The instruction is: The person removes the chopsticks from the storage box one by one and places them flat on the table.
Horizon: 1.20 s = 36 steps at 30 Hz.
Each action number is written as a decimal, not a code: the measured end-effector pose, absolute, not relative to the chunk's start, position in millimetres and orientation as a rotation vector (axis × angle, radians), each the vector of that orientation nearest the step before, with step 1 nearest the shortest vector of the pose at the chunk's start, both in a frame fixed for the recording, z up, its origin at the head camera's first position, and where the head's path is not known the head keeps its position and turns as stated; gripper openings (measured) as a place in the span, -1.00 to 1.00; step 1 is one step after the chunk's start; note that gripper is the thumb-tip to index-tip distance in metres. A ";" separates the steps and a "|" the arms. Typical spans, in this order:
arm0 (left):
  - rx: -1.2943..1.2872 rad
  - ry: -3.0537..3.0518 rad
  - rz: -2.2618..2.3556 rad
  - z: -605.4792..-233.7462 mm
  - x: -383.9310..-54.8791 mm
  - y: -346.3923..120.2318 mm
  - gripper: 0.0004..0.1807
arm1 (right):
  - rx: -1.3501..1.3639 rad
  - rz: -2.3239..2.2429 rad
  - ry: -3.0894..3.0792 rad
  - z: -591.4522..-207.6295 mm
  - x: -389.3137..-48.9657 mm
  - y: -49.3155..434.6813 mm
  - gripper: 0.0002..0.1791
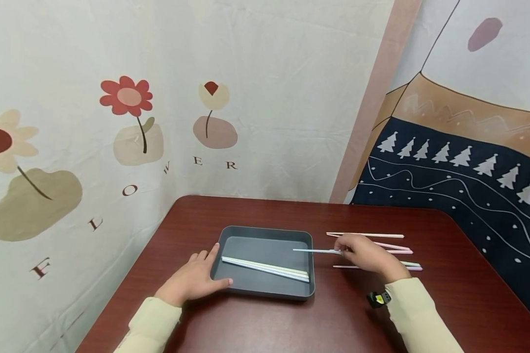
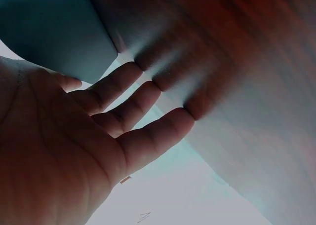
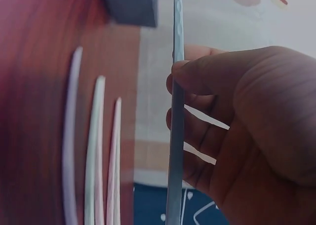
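Cream sleeve point(image 1: 151, 324) at lower left, my left hand point(image 1: 193, 280) lies spread against the grey tray point(image 1: 265, 245), mid-frame, pale chopsticks point(image 1: 265, 269) inside. Right of centre, my right hand point(image 1: 364, 252) pinches a light-blue chopstick point(image 1: 309, 250), tip over the tray; this looks like the loading step, so next it wants lowering flat. One stick or two? Can't tell. That hand partly hides the loose chopsticks point(image 1: 388, 236) at right.

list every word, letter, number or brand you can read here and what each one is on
"F L O W E R": spaced letters along the pale wall cloth, below its printed flowers.
"R": on the same cloth, at the top of the right wrist view.
Small marks at the bottom of the left wrist view: too unclear to read.
Black-and-yellow wrist device: any marking is too small to read.
Tray and sticks: no readable text.
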<state>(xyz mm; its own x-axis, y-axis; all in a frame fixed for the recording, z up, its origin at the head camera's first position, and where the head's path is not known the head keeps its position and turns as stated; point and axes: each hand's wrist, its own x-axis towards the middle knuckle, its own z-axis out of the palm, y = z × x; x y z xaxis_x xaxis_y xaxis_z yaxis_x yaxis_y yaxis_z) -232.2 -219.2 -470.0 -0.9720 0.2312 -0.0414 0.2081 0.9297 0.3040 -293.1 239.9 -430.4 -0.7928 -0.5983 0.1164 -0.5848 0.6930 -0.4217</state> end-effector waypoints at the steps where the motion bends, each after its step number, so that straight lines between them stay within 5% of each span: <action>1: 0.343 3.010 0.463 -470.0 -231.8 -219.2 0.28 | -1.006 -0.694 2.865 -431.2 -291.4 244.6 -0.75; 36: 0.335 3.007 0.456 -470.1 -233.5 -219.3 0.30 | -0.903 -0.573 2.943 -460.3 -254.0 323.4 -0.72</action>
